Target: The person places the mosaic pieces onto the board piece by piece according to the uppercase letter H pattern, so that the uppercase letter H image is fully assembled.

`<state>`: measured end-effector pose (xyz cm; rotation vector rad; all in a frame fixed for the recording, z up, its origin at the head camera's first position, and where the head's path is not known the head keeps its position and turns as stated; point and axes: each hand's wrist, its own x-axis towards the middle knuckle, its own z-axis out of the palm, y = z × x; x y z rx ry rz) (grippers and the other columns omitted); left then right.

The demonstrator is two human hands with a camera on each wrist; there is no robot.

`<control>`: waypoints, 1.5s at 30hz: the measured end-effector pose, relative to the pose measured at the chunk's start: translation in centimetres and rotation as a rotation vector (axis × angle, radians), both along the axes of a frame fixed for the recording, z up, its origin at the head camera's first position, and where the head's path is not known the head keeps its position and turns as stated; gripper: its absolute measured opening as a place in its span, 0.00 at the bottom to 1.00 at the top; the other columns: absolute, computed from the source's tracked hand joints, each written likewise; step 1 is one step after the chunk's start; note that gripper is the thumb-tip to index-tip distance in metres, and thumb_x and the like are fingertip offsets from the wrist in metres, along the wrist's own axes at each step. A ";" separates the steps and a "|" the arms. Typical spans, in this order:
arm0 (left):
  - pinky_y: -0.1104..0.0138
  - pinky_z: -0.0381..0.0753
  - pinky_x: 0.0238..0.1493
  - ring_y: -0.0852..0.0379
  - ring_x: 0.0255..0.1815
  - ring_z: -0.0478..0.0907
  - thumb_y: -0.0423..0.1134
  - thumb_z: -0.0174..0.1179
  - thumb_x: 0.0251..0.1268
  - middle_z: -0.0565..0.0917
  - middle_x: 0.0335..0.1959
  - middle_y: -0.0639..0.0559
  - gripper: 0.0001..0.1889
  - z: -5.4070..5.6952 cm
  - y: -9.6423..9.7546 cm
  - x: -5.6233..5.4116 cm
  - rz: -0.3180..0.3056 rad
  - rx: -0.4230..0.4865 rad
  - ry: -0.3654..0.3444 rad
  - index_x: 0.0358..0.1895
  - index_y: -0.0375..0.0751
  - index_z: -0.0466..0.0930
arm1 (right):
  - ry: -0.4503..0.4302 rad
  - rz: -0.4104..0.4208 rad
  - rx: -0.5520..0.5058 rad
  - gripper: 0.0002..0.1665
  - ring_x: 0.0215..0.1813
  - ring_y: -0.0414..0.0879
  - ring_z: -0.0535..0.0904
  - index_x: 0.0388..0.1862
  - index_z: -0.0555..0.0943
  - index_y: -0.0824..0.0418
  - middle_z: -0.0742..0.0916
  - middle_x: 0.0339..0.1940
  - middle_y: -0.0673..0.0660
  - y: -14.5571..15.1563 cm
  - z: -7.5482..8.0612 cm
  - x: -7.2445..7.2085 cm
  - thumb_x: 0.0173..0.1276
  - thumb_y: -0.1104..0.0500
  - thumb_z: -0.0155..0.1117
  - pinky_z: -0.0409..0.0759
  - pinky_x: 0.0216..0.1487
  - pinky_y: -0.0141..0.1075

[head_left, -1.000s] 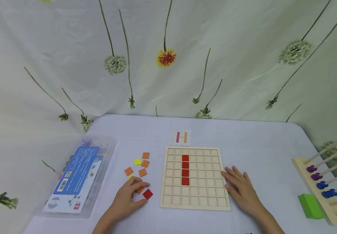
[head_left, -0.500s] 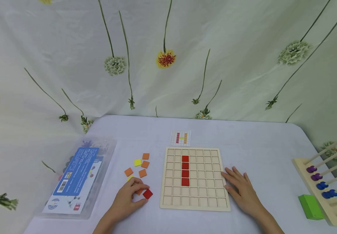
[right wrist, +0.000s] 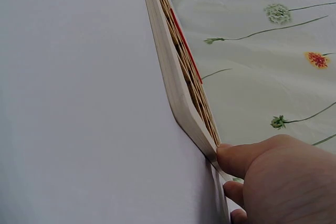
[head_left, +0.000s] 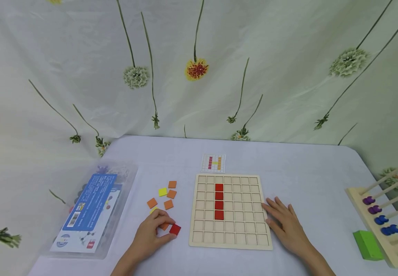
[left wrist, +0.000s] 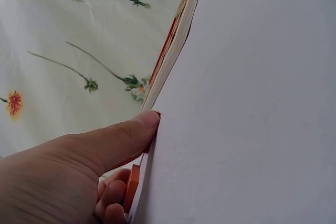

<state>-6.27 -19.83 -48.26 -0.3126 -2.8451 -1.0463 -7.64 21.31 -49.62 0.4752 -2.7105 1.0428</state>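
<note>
My left hand point(head_left: 150, 233) pinches a red square tile point(head_left: 175, 229) between thumb and forefinger, on the table left of the board. In the left wrist view the thumb point(left wrist: 126, 135) lies against the red tile's edge. An orange tile point(head_left: 164, 226) shows partly under the curled fingers, and a yellow tile point(head_left: 153, 209) is half covered by the knuckles. My right hand point(head_left: 286, 224) rests on the table, its fingertips touching the right edge of the wooden grid board point(head_left: 240, 245). A column of red tiles point(head_left: 219, 205) sits in the board's third column.
Several orange tiles point(head_left: 152, 202) and a yellow tile point(head_left: 162, 191) lie left of the board. Behind it is a pattern card point(head_left: 213, 163). A clear plastic case point(head_left: 91, 214) stands far left; a bead rack point(head_left: 382, 226) and a green block point(head_left: 367, 245) are far right.
The left thumb and forefinger have closed in on the red tile, which has turned slightly. My right hand stays in place at the board's edge.
</note>
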 end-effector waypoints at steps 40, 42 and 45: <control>0.74 0.73 0.26 0.67 0.23 0.71 0.34 0.75 0.44 0.77 0.20 0.60 0.12 3.1 8.1 -2.6 -0.151 0.229 0.019 0.32 0.45 0.81 | -0.004 -0.002 0.002 0.25 0.74 0.68 0.60 0.64 0.77 0.59 0.75 0.69 0.65 0.1 -0.3 -0.1 0.68 0.58 0.62 0.42 0.73 0.66; 0.74 0.74 0.26 0.66 0.23 0.71 0.34 0.76 0.44 0.77 0.20 0.59 0.13 3.1 9.0 -2.7 -0.165 0.229 0.011 0.32 0.45 0.81 | -0.004 -0.004 0.003 0.25 0.74 0.68 0.60 0.64 0.77 0.58 0.75 0.69 0.65 0.1 -0.2 -0.1 0.68 0.58 0.62 0.42 0.73 0.66; 0.75 0.74 0.26 0.67 0.23 0.70 0.34 0.76 0.44 0.77 0.20 0.59 0.12 3.0 10.0 -2.8 -0.174 0.225 -0.009 0.32 0.43 0.81 | 0.000 -0.002 0.001 0.25 0.73 0.68 0.60 0.64 0.77 0.58 0.75 0.69 0.65 0.1 -0.2 0.0 0.68 0.58 0.62 0.43 0.72 0.67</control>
